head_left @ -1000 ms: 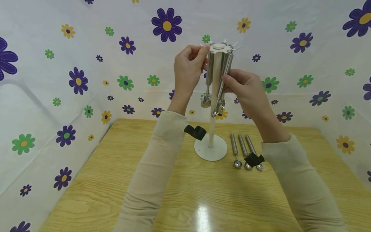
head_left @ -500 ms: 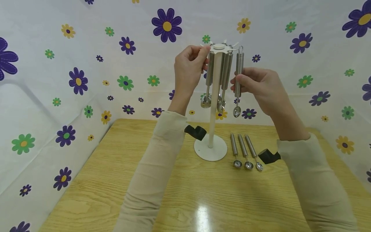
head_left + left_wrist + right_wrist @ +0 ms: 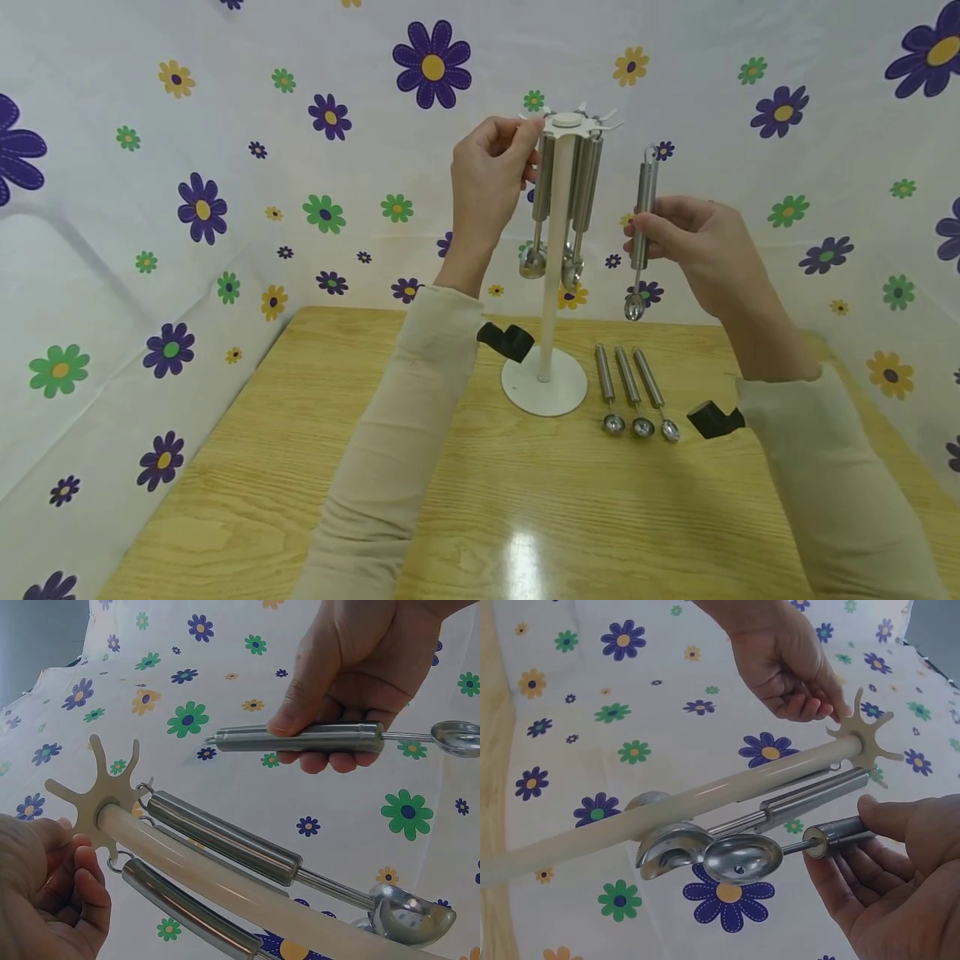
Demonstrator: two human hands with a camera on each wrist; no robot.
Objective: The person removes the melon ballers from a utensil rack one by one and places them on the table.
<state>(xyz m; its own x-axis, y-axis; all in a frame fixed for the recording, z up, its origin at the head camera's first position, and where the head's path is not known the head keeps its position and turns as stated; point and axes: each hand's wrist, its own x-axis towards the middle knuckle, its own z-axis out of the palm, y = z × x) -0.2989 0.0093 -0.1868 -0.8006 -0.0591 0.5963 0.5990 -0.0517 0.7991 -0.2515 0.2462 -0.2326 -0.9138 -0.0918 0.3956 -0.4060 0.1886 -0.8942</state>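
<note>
With thumb and fingers, my left hand (image 3: 491, 179) pinches an arm of the star-shaped top of the white utensil stand (image 3: 556, 292). Off to the stand's right, my right hand (image 3: 701, 250) grips the steel handle of a melon baller (image 3: 330, 738), its oval bowl pointing down and its hanging loop up. The melon baller is clear of the stand's hooks. Several steel scoops hang from the stand by their loops, among them one with a large rounded bowl (image 3: 409, 915). The left hand partly hides one side of the stand's top.
On the wooden table (image 3: 420, 500), right of the stand's round base (image 3: 551, 402), lie a left scoop (image 3: 606, 379), a middle scoop (image 3: 630, 379) and a right scoop (image 3: 649, 379), side by side. Flower-patterned cloth (image 3: 360, 100) hangs behind and at the sides.
My right hand has taken the melon baller off the stand and carried it right, then a little down. The left hand has stayed at the stand's top.
</note>
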